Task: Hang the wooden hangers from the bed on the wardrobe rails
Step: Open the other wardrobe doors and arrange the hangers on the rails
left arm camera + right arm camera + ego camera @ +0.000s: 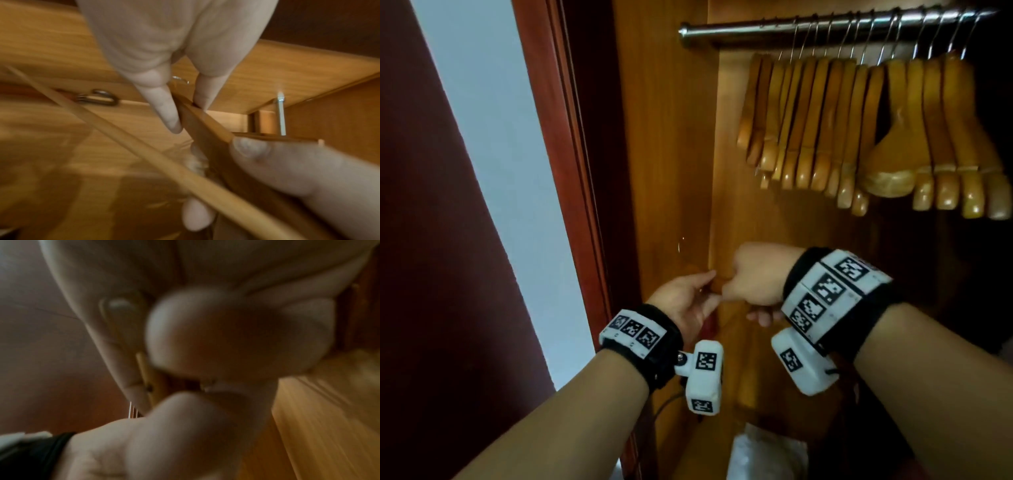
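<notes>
A: While both hands work below the wardrobe rail (pixel 825 25), where is the wooden hanger (pixel 205 128)?

B: Below the rail, between the hands, near the wardrobe's side panel (pixel 671 171).

A: State of each grip?

B: Left hand (pixel 685 305): thumb and fingers (pixel 164 107) pinch the hanger's wooden arm. Right hand (pixel 755 274): fist curled round the same hanger, the wrist view is blurred.

A: Rail load?

B: A row of hung hangers (pixel 859 137), packed side by side, hooks over the rail.

Head view looks down into the wardrobe (pixel 674 144); both wrist views sit close on the hands (pixel 722 291).
</notes>
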A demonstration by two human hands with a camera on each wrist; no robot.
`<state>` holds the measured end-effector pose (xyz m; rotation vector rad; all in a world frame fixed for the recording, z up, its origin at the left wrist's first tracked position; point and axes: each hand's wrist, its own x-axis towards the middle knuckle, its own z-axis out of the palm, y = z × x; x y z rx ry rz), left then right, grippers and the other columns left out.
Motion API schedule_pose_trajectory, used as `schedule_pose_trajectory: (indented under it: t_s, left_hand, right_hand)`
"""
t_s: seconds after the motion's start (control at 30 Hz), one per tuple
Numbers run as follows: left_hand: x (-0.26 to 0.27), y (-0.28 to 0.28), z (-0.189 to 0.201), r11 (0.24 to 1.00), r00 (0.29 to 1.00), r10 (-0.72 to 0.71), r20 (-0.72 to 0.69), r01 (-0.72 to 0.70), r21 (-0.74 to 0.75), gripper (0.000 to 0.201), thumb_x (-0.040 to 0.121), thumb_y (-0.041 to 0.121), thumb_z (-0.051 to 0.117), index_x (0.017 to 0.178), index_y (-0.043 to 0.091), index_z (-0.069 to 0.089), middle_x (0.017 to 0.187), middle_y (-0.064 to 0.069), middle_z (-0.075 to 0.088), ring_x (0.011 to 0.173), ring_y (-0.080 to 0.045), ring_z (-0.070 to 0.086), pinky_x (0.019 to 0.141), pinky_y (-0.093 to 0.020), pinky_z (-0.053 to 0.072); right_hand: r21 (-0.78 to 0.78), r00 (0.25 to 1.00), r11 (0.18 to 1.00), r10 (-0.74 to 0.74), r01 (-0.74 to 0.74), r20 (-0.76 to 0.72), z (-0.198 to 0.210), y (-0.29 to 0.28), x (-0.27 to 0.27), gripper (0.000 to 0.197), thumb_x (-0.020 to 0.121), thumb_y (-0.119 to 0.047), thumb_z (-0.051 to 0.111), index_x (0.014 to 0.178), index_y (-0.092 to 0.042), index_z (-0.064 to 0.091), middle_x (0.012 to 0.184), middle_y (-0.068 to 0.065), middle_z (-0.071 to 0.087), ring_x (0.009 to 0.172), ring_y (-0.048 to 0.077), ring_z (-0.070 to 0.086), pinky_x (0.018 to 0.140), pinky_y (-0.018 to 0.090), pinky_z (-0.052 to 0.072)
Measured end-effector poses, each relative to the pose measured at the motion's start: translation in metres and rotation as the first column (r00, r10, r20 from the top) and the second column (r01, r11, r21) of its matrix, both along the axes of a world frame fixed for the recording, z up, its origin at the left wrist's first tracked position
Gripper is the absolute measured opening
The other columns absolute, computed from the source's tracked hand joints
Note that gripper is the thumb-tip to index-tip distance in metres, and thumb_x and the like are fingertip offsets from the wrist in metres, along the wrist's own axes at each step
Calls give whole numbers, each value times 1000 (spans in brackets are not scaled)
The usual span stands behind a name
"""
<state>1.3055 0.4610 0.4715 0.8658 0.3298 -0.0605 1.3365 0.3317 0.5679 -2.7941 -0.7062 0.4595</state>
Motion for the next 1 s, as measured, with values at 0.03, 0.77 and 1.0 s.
schedule_pose_trajectory:
  t_s: [0.03,0.77,1.0]
  left_hand:
    - [-6,-1,-10,1000,1000,-21,-6,21,-7,15,99,7,57,104,-5,65,82,-17,74,66,-22,73,66,-30,63]
    - [-89,71,-97,717,960,-83,-266,243,653,76,56,40,90,124,17,65,125,-10,69,120,-30,62,111,-53,40]
    - [-110,80,-68,649,967,-227,-111,236,723,49,77,23,84,121,17,64,96,-11,74,94,-29,72,95,-51,55]
  right_hand:
    - [8,999,999,-31,31,-32,-14,-5,-6,31,90,-31,65,93,-1,67,79,14,75,62,22,72,66,36,61]
    - [573,872,720,-92,392,-481,-63,-116,-35,40,88,-29,69,112,4,66,86,18,71,59,18,64,50,23,55]
    - [469,925,798,-344,378,-160,-69,-114,-20,35,85,-36,74,114,-17,68,96,8,70,84,23,68,78,39,60]
